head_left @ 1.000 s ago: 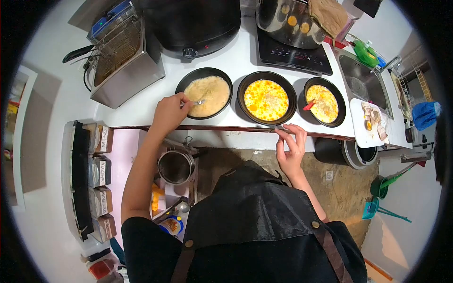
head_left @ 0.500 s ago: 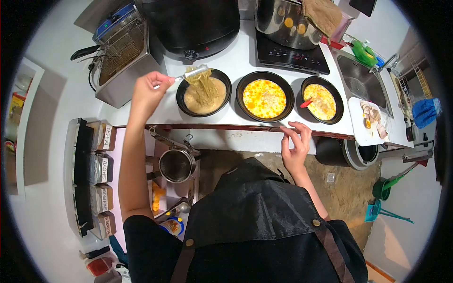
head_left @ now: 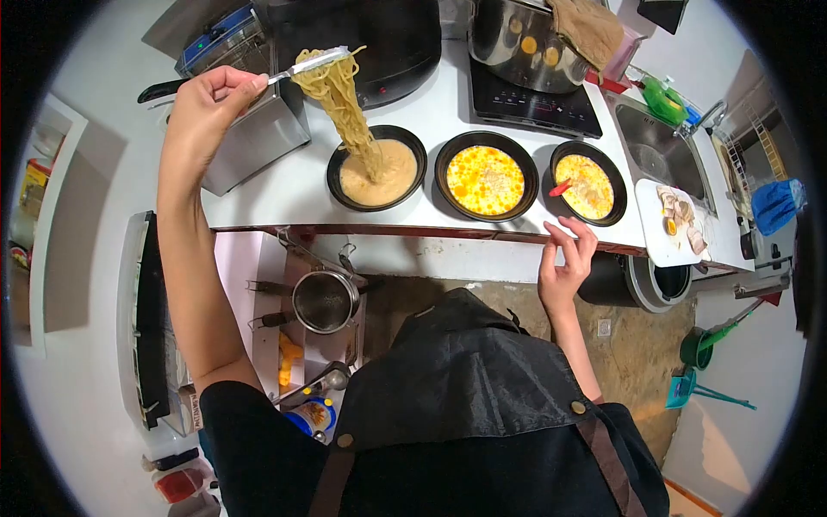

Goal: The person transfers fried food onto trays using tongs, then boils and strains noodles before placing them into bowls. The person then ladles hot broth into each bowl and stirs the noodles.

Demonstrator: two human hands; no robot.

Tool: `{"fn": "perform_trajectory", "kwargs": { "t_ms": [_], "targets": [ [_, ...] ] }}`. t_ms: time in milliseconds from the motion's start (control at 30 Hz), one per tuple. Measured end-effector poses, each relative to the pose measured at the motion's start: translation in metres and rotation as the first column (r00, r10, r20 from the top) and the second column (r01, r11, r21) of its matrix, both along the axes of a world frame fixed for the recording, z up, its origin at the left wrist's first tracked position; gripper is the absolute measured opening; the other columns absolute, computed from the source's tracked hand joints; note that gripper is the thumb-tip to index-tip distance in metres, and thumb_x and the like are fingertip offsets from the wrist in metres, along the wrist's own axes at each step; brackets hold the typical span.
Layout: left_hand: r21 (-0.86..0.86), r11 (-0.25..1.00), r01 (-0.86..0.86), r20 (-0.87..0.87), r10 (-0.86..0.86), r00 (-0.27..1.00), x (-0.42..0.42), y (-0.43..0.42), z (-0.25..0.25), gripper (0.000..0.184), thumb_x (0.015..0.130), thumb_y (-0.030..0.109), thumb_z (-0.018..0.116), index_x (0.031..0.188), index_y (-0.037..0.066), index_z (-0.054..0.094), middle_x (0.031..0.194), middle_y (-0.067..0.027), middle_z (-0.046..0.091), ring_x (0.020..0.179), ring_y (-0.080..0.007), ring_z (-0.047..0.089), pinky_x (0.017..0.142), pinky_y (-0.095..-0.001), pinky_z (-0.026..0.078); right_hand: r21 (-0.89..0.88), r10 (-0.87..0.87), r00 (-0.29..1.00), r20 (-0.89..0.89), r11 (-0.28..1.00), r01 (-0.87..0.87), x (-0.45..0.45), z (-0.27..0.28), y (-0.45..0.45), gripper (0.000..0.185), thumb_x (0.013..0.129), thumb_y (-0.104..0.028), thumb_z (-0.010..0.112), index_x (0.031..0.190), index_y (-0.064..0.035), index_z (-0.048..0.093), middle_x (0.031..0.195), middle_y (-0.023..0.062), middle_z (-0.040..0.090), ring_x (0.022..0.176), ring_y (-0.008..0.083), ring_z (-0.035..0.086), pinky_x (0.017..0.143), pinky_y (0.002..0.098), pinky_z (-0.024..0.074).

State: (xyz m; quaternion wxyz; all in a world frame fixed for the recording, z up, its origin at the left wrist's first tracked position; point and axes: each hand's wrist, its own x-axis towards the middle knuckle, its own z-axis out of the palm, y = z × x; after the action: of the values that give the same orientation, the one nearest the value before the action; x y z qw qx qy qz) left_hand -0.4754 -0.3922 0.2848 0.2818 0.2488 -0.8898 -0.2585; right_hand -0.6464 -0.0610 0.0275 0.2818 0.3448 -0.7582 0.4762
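Note:
My left hand is raised over the counter's left part, its fingers closed on the handle of a silver fork. From the fork hangs a long bundle of noodles, whose lower end dips into beige broth in the left black bowl. Just off the counter's front edge, my right hand is held with bent, spread fingers and nothing in it. Nearest to it are the middle bowl and the right bowl, both with yellow-orange dotted soup. A red spoon rests in the right bowl.
Behind the bowls stand a large black cooker and a steel pot on an induction hob. A steel fryer is at left. Right are a cutting board with sliced food and a sink. Strainers hang below.
My left hand has moved up and to the left with the fork, drawing the noodles higher out of the left bowl. My right hand has shifted slightly to the right.

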Motion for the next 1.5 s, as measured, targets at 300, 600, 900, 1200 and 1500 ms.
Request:
{"fn": "perform_trajectory", "kwargs": {
  "t_ms": [300,600,900,1200,1500],
  "targets": [
    [-0.169,0.985,0.019,0.321,0.037,0.946,-0.038,-0.014,-0.075,0.017,0.072,0.019,0.069,0.071,0.002,0.066,0.068,-0.0139,0.064,0.065,-0.025,0.063,0.063,-0.0346,0.047,0.029,-0.09,0.996,0.014,0.996,0.089,0.001,-0.011,0.012,0.026,0.069,0.005,0.057,0.09,-0.0066,0.068,0.101,0.0085,0.057,0.103,0.029,0.05,0.09,0.0395,0.0378],
    [-0.581,0.746,0.325,0.639,0.171,0.75,-0.107,0.016,-0.104,0.012,0.069,0.007,0.06,0.077,0.002,0.068,0.085,-0.0187,0.066,0.08,-0.033,0.065,0.068,-0.0394,0.052,0.047,-0.129,0.991,0.027,0.991,0.127,0.012,-0.018,0.014,0.026,0.069,0.005,0.056,0.09,-0.006,0.067,0.1,0.0084,0.057,0.102,0.029,0.05,0.09,0.0401,0.0377],
    [-0.619,0.657,0.43,0.703,0.219,0.677,-0.145,0.046,-0.094,0.018,0.066,0.007,0.063,0.082,0.002,0.069,0.083,-0.0162,0.067,0.078,-0.0306,0.067,0.066,-0.0392,0.053,0.049,-0.076,0.997,0.027,0.996,0.075,0.009,-0.012,0.003,0.028,0.068,0.006,0.056,0.091,-0.0059,0.066,0.101,0.0086,0.056,0.101,0.0289,0.05,0.089,0.0394,0.0385],
    [-0.603,0.766,0.224,0.588,0.237,0.773,-0.07,0.039,-0.05,0.02,0.067,0.015,0.063,0.081,0.001,0.064,0.089,-0.0196,0.063,0.086,-0.0357,0.062,0.076,-0.043,0.05,0.075,-0.054,0.998,0.02,0.996,0.052,-0.006,-0.014,0.0,0.03,0.065,0.006,0.056,0.091,-0.0056,0.065,0.1,0.0104,0.054,0.099,0.0293,0.05,0.085,0.0391,0.0399],
    [-0.453,0.891,-0.035,0.241,0.16,0.957,-0.084,0.096,0.002,0.019,0.074,0.012,0.07,0.087,0.0,0.064,0.076,-0.0144,0.065,0.069,-0.0256,0.063,0.063,-0.0328,0.047,-0.062,-0.148,0.989,-0.007,0.987,0.148,-0.097,0.006,0.054,0.029,0.065,0.006,0.057,0.09,-0.0065,0.066,0.1,0.0103,0.056,0.099,0.0313,0.05,0.085,0.0401,0.0414]
  ]
}}
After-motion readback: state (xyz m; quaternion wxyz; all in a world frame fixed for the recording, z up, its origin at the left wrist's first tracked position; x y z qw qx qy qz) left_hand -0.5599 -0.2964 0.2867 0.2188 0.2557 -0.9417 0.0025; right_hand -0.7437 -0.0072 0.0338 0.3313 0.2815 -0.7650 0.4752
